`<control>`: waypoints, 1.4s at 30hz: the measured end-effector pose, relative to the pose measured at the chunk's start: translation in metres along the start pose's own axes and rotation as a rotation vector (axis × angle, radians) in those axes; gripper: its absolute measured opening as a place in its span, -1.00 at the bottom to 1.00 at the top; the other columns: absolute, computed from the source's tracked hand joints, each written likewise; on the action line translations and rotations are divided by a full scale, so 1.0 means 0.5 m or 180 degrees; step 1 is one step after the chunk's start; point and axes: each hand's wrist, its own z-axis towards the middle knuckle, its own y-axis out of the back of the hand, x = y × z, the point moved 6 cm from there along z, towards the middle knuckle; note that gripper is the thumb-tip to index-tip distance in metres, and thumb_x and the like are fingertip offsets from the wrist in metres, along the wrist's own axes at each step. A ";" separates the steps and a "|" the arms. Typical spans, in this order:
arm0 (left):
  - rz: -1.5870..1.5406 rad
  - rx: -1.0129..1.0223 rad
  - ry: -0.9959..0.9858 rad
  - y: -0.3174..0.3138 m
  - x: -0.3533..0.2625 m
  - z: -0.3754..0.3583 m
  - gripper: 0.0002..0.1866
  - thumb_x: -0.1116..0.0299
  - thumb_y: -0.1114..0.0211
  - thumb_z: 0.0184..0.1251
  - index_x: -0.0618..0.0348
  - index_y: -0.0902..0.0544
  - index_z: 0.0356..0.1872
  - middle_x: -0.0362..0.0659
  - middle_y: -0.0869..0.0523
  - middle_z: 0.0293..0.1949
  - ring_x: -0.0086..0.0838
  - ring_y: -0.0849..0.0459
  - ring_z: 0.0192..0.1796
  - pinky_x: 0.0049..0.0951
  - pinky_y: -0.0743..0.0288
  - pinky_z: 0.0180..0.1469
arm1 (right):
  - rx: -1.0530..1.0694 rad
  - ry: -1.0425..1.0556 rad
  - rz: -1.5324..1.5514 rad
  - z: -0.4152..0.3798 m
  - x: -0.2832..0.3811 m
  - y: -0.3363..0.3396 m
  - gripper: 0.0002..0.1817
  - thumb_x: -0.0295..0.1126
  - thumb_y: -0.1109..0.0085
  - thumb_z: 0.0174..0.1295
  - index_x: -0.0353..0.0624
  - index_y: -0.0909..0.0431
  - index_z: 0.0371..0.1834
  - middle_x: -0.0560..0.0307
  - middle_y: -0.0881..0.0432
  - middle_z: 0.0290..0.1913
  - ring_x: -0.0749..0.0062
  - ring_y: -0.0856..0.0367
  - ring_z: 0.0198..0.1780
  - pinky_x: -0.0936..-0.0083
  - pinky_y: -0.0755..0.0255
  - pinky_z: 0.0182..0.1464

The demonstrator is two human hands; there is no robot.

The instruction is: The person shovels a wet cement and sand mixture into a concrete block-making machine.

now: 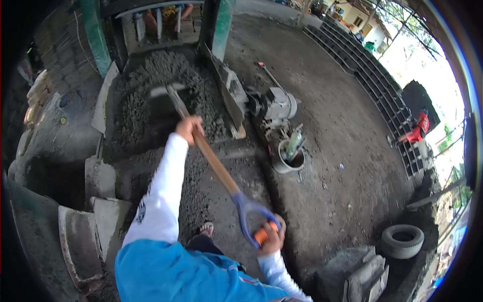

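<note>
A shovel (pixel 219 168) with a wooden shaft and a blue D-shaped handle runs diagonally across the middle of the view. My left hand (pixel 189 130) is wrapped round the shaft's lower part. At the other end, near my body, my right hand (pixel 272 235) grips the orange crossbar of the handle. The blade end points away from me into a heap of damp grey mix (pixel 166 68), which lies between upright boards. Motion blurs the blade, and part of it merges with the dark surface there.
Right of the heap stands a motor (pixel 279 104), with a bucket (pixel 288 160) holding a bottle close by. A tyre (pixel 402 240) lies at lower right. Green posts (pixel 95 35) frame the far end, where another person's hands show. A person in red (pixel 418 128) is by stacked blocks (pixel 380 75).
</note>
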 end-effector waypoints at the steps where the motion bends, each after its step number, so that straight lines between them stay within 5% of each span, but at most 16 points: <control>1: 0.0111 0.0270 -0.0217 0.026 -0.029 0.074 -0.86 0.42 -0.34 0.09 0.16 -0.52 -0.44 -0.11 -0.53 -0.70 -0.24 -0.53 -0.68 -0.14 -0.49 -0.60 | 0.0539 0.0062 -0.0126 0.009 0.019 -0.060 -0.47 -0.52 -0.13 0.13 -0.16 -0.26 0.21 0.06 -0.52 -0.17 0.34 -0.58 -0.27 0.37 -0.58 -0.22; 5: -0.0044 -0.0745 -0.0038 0.025 -0.094 0.110 -0.84 0.44 -0.34 0.13 0.09 -0.48 -0.45 -0.16 -0.45 -0.69 -0.30 -0.48 -0.68 -0.21 -0.47 -0.55 | 0.1283 0.0348 -0.1230 0.039 0.026 -0.093 -0.43 -0.48 -0.16 0.21 -0.25 -0.19 0.28 0.00 -0.55 -0.12 0.32 -0.60 -0.23 0.39 -0.54 -0.10; 7: 0.0045 -0.0179 -0.0284 -0.046 -0.045 0.008 -0.84 0.43 -0.32 0.15 0.08 -0.47 -0.41 -0.16 -0.46 -0.69 -0.29 -0.48 -0.66 -0.19 -0.47 -0.54 | 0.0801 0.0140 -0.0221 0.001 0.085 -0.031 -0.45 -0.53 -0.14 0.18 -0.19 -0.25 0.26 0.03 -0.56 -0.17 0.33 -0.59 -0.27 0.37 -0.55 -0.21; 11: -0.0243 0.0372 0.0203 -0.156 0.175 -0.239 -0.83 0.36 -0.29 0.19 0.14 -0.46 -0.33 -0.13 -0.49 -0.64 -0.24 -0.55 -0.55 -0.11 -0.51 -0.38 | -0.0490 -0.0042 -0.0635 -0.021 0.064 0.339 -0.52 -0.60 -0.10 0.07 -0.18 -0.42 0.13 0.15 -0.53 -0.24 0.48 -0.54 -0.31 0.52 -0.51 -0.31; 14: -0.0287 0.0467 0.0503 -0.202 0.350 -0.381 -0.83 0.35 -0.29 0.22 0.14 -0.47 -0.37 -0.17 -0.48 -0.62 -0.30 -0.53 -0.59 -0.12 -0.54 -0.39 | -0.1125 -0.0668 -0.0820 -0.099 -0.023 0.578 -0.87 -0.42 -0.12 0.04 -0.21 -0.59 -0.38 0.23 -0.49 -0.57 0.49 -0.44 -0.60 0.47 -0.34 -0.59; 17: -0.0239 0.0300 0.0828 -0.225 0.485 -0.498 -0.86 0.43 -0.30 0.19 0.18 -0.48 -0.43 -0.18 -0.47 -0.61 -0.33 -0.51 -0.63 -0.16 -0.54 -0.47 | -0.0676 -0.1549 -0.0517 -0.199 -0.110 0.775 -0.79 -0.33 -0.05 0.13 -0.16 -0.60 -0.26 0.10 -0.63 -0.38 0.28 -0.62 -0.43 0.34 -0.56 -0.42; 19: -0.0075 0.0111 0.0989 -0.218 0.578 -0.549 -0.87 0.47 -0.30 0.18 0.21 -0.50 -0.45 -0.16 -0.47 -0.61 -0.31 -0.51 -0.64 -0.15 -0.53 -0.50 | -0.1012 -0.1250 -0.0544 -0.269 -0.106 0.834 -0.70 -0.33 -0.03 0.08 -0.23 -0.59 -0.18 -0.03 -0.67 -0.26 0.17 -0.65 -0.32 0.27 -0.59 -0.29; 20: 0.0025 0.0095 0.0926 -0.225 0.601 -0.590 -0.87 0.48 -0.30 0.18 0.21 -0.50 -0.47 -0.15 -0.48 -0.61 -0.30 -0.52 -0.63 -0.14 -0.54 -0.50 | -0.1239 -0.1351 -0.0070 -0.304 -0.138 0.893 -0.65 -0.34 -0.01 -0.07 -0.30 -0.57 -0.21 -0.02 -0.60 -0.35 0.17 -0.58 -0.45 0.31 -0.52 -0.50; 26: 0.0027 -0.0260 0.1040 -0.198 0.690 -0.675 -0.84 0.53 -0.34 0.14 0.25 -0.49 -0.49 -0.15 -0.47 -0.60 -0.31 -0.52 -0.63 -0.15 -0.54 -0.52 | -0.1594 -0.1564 -0.0433 -0.439 -0.092 1.012 -0.65 -0.23 -0.20 -0.09 -0.31 -0.56 -0.34 0.02 -0.53 -0.49 0.23 -0.52 -0.55 0.31 -0.51 -0.52; 34: -0.0163 -0.0155 0.1065 -0.232 0.585 -0.593 -0.85 0.51 -0.33 0.16 0.22 -0.50 -0.49 -0.16 -0.48 -0.56 -0.32 -0.53 -0.58 -0.11 -0.55 -0.44 | -0.1426 -0.1286 -0.0326 -0.399 0.117 0.755 -0.82 -0.40 -0.10 -0.06 -0.27 -0.55 -0.42 0.09 -0.54 -0.56 0.37 -0.48 -0.63 0.47 -0.40 -0.60; 42: 0.0057 0.0134 0.0950 -0.146 0.371 -0.275 -0.84 0.45 -0.26 0.16 0.16 -0.45 -0.54 -0.17 -0.45 -0.61 -0.33 -0.49 -0.58 -0.09 -0.50 -0.39 | -0.1324 -0.1208 -0.0271 -0.205 -0.016 0.446 -0.88 -0.45 -0.12 -0.06 -0.26 -0.55 -0.45 0.11 -0.53 -0.55 0.36 -0.51 -0.58 0.43 -0.44 -0.54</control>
